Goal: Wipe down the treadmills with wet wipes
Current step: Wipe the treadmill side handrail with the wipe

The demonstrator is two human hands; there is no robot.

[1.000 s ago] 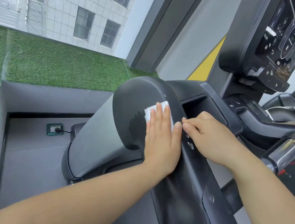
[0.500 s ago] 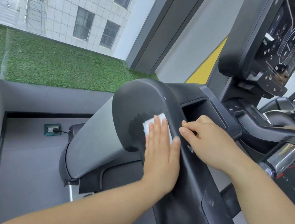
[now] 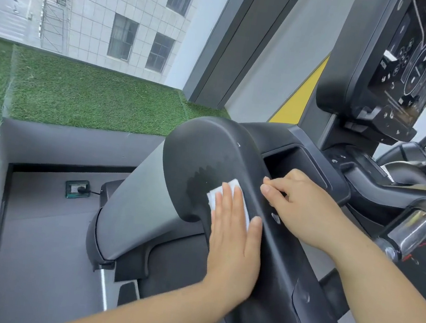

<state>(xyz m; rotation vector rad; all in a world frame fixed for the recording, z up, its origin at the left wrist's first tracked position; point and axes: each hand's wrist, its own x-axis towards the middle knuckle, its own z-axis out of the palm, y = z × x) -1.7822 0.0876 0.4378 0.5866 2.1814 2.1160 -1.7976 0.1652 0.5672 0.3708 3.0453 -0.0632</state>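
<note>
Forearms: both enter from the bottom edge, the left across the middle and the right from the lower right corner.
Left grip [image 3: 234,243]: wide and flat, fingers straight and together, pressing the wet wipe [image 3: 211,199] against the outer face of the treadmill arm [image 3: 285,289]. Nothing is curled round it.
Wet wipe: white and mostly under the fingers. One corner shows past the fingertips and a thin strip shows beside the thumb.
Right grip [image 3: 305,206]: narrow, fingers curled, tips touching the arm's top ridge just beside the left thumb. I see nothing held in it.
Deciding relation: the arm's long axis runs from near me at lower right, up and away to its rounded end [image 3: 203,144]. That end lies directly ahead of the left fingertips, past a dark damp patch [image 3: 198,183], so I judge the left hand is placed to stroke along that axis.
Hidden: I can't see the wipe's full extent or the arm's far side.
Beyond: a storage recess [image 3: 294,162], then the console [image 3: 403,63], cut off at the top.
Farthest: a floor socket [image 3: 77,189], green turf [image 3: 81,93] and a window.
</note>
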